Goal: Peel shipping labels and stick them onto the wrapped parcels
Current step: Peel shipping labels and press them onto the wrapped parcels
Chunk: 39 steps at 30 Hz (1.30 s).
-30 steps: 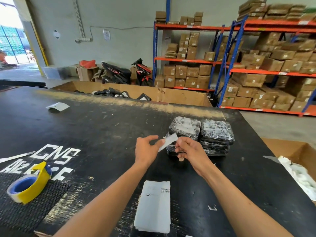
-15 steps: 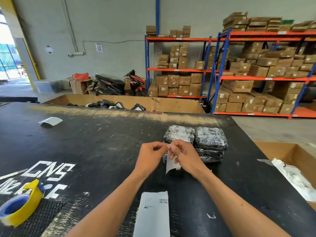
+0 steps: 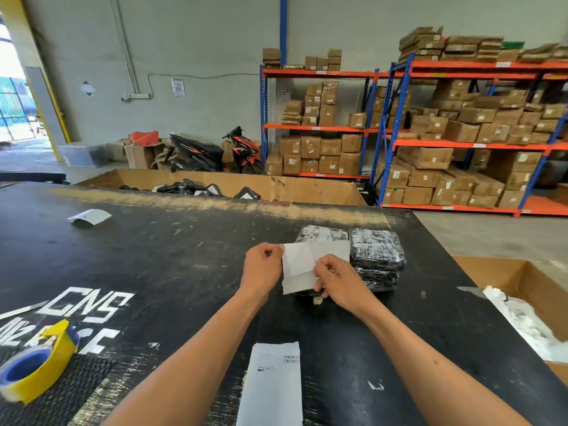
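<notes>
Both hands hold a white shipping label (image 3: 299, 265) up over the black table (image 3: 153, 256). My left hand (image 3: 262, 267) pinches its left edge. My right hand (image 3: 336, 279) pinches a lower corner, where one layer hangs down apart from the other. Just behind the label lie two short stacks of black wrapped parcels (image 3: 376, 256), side by side. The left stack is partly hidden by the label. A pile of printed labels (image 3: 272, 385) lies on the table between my forearms.
A yellow tape roll with a blue core (image 3: 33, 364) sits at the near left. A loose paper scrap (image 3: 89, 216) lies far left. A cardboard box with white waste backing (image 3: 522, 312) stands right of the table. A large carton of black parcels (image 3: 215, 189) stands behind.
The label has opened from a small strip into a wide sheet with one layer pulled apart from the other. My hands have moved slightly apart. The camera has tilted down a little.
</notes>
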Tool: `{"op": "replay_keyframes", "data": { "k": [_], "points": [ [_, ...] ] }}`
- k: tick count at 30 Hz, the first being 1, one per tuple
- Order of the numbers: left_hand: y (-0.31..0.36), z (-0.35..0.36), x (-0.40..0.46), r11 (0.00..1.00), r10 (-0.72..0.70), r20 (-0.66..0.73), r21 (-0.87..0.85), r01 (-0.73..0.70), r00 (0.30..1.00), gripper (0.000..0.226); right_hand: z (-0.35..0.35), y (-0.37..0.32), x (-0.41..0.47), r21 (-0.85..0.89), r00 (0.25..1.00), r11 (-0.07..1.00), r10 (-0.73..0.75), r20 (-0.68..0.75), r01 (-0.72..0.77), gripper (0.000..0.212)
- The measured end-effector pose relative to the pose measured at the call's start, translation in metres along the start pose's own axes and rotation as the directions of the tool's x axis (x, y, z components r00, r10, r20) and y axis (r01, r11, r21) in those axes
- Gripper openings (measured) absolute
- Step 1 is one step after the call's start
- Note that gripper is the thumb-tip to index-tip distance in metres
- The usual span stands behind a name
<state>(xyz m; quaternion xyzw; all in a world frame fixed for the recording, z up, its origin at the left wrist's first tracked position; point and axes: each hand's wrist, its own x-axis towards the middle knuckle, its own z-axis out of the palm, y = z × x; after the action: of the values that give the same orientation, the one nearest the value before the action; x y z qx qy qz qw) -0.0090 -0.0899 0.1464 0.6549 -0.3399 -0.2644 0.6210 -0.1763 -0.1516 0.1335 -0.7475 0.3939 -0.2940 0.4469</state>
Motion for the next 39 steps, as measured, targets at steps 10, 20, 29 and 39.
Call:
{"op": "replay_keyframes", "data": {
  "k": [10, 20, 29, 39],
  "points": [
    [0.004, -0.013, 0.018, 0.994, -0.112, -0.118, -0.032, 0.109, 0.987, 0.045, -0.027, 0.019, -0.009, -0.128, 0.995, 0.988, 0.085, -0.044, -0.090, 0.021],
    [-0.003, -0.059, 0.048, 0.973, -0.224, -0.300, -0.008, 0.232, 0.927, 0.023, -0.058, 0.048, -0.015, -0.280, 0.976, 0.938, 0.176, -0.127, -0.206, 0.024],
    [0.005, -0.085, 0.037, 0.978, -0.087, -0.506, 0.122, 0.170, 0.858, 0.033, -0.056, 0.057, 0.002, -0.415, 0.986, 0.895, 0.156, -0.056, -0.165, 0.023],
    [-0.004, -0.039, 0.023, 0.967, 0.032, -0.397, 0.245, 0.072, 0.917, 0.017, 0.000, 0.071, 0.041, -0.662, 0.967, 0.747, 0.122, 0.225, 0.060, 0.032]
  ]
}}
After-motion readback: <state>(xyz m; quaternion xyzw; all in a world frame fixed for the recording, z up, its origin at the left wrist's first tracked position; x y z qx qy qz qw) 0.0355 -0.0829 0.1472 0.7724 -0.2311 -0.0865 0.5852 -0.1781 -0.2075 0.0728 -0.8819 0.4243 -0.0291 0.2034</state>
